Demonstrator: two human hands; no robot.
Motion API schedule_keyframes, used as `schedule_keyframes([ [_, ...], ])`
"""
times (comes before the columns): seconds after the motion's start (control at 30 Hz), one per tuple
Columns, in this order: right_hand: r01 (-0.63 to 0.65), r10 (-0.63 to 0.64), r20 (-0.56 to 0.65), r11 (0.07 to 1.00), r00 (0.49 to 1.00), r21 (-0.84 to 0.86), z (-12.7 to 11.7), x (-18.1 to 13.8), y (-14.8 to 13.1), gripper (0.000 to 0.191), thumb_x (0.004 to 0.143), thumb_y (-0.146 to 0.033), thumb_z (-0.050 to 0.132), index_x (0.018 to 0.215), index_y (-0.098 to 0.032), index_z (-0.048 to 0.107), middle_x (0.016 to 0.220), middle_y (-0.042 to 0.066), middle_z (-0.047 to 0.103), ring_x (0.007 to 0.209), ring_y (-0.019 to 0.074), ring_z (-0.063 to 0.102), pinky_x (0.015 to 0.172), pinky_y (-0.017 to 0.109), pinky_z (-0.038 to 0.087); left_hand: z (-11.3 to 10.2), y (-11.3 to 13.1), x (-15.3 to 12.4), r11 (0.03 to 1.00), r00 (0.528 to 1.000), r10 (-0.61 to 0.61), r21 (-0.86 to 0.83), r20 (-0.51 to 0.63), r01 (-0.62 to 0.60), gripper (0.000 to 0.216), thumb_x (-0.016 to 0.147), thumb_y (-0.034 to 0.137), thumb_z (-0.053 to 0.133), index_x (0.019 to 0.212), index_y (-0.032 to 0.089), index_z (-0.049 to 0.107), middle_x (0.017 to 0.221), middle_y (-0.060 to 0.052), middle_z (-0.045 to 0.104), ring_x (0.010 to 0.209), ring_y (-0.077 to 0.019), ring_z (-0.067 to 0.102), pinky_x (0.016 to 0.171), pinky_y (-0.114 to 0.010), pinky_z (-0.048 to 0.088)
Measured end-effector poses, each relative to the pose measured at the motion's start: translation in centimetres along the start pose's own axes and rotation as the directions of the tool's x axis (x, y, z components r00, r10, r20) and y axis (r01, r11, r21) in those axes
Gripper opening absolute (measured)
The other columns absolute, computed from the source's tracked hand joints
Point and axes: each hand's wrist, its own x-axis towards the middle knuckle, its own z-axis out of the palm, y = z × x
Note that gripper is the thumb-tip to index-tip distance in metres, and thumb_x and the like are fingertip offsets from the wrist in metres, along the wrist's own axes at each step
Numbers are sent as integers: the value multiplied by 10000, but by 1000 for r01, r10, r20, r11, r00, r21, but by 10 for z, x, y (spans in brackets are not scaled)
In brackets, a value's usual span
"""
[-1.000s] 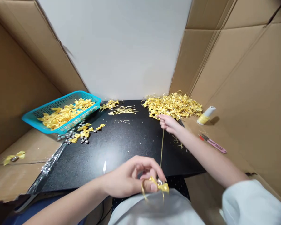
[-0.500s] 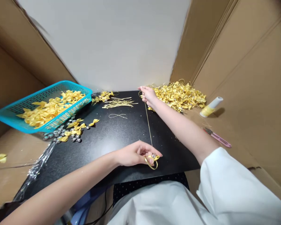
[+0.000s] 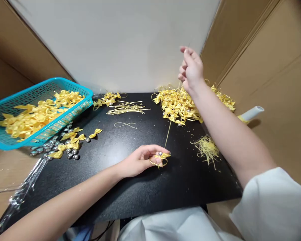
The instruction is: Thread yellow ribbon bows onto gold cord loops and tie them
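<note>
Between thumb and fingers, my left hand (image 3: 137,161) pinches a yellow ribbon bow (image 3: 165,155) with a small silver bell (image 3: 160,154) and a gold cord loop (image 3: 163,164). It is low over the front half of the black tabletop (image 3: 130,187). A thin yellow thread (image 3: 168,134) runs from the bow up toward my right hand (image 3: 193,68). That hand is raised before the white wall, fingers curled in on the thread. Behind the thread lies a heap of yellow bows with bells and loops (image 3: 178,103).
A turquoise basket (image 3: 86,93) of yellow bows stands at the left. Silver bells (image 3: 48,145) and loose bows lie beside it. Gold cord pieces (image 3: 127,107) and one crossed cord (image 3: 125,125) lie mid-table. Thread scraps (image 3: 207,149) and a white tube (image 3: 253,113) are at the right.
My right hand has risen and moved right, drawing the thread longer. The left hand still pinches the bow. The view has shifted, bringing the thread scraps into sight.
</note>
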Motion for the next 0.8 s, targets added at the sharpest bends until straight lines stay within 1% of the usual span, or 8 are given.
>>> schedule_keyframes([
  [0.1,115,-115,13,991,993,-71,-16,-23,-8,242,1011,-262,320,972,-189,548,538,-102,190,401,-5,168,454,185,157,-6,-9,5,990,999,0,-138,46,7,251,737,272,784,941,161,689,736,-4,623,651,-91,544,651,-224,405],
  [0.13,144,-141,27,983,990,-115,-22,-37,-7,241,1005,-255,344,927,-183,560,530,-101,214,407,-3,191,453,190,178,-8,-12,6,982,999,6,-190,49,4,255,721,271,797,925,164,688,722,-1,619,644,-89,545,641,-220,397],
  [0.2,187,-164,117,954,980,-236,-34,-75,1,219,976,-279,438,843,-182,583,539,-85,313,440,11,288,463,186,243,-12,-16,7,957,1000,11,-291,20,-4,261,707,268,808,919,172,688,695,2,614,638,-86,540,632,-212,379],
  [0.33,156,2,347,891,938,-426,-52,-165,26,234,905,-254,535,689,-182,586,571,-39,481,524,68,438,497,201,347,-16,-17,8,882,995,0,-468,-102,-48,255,720,253,793,945,201,684,655,17,586,609,-70,488,630,-205,347],
  [0.43,146,90,433,864,897,-482,-54,-208,43,254,907,-230,490,668,-178,559,557,-34,503,489,75,441,469,204,339,-15,-15,10,835,992,-5,-546,-123,-64,252,717,228,788,944,207,680,640,28,563,554,-54,406,601,-207,314],
  [0.5,179,84,476,858,875,-482,-51,-220,51,251,896,-219,486,655,-177,542,523,-44,471,444,67,407,437,202,308,-13,-14,11,822,992,-15,-567,-122,-57,243,720,213,780,940,203,679,640,28,563,541,-52,379,593,-207,306],
  [0.63,301,-6,552,843,834,-446,-46,-222,59,233,867,-184,491,634,-183,505,511,-51,438,433,63,389,440,198,310,-12,-14,11,812,988,-46,-582,-144,-47,228,737,211,762,948,205,677,623,27,560,535,-57,353,593,-209,305],
  [0.8,376,-95,542,817,835,-437,-44,-222,60,235,852,-136,473,624,-193,454,510,-60,376,431,61,354,438,197,297,-12,-12,11,806,992,-76,-592,-101,1,190,748,224,752,920,187,680,601,29,532,522,-52,310,581,-201,296],
])
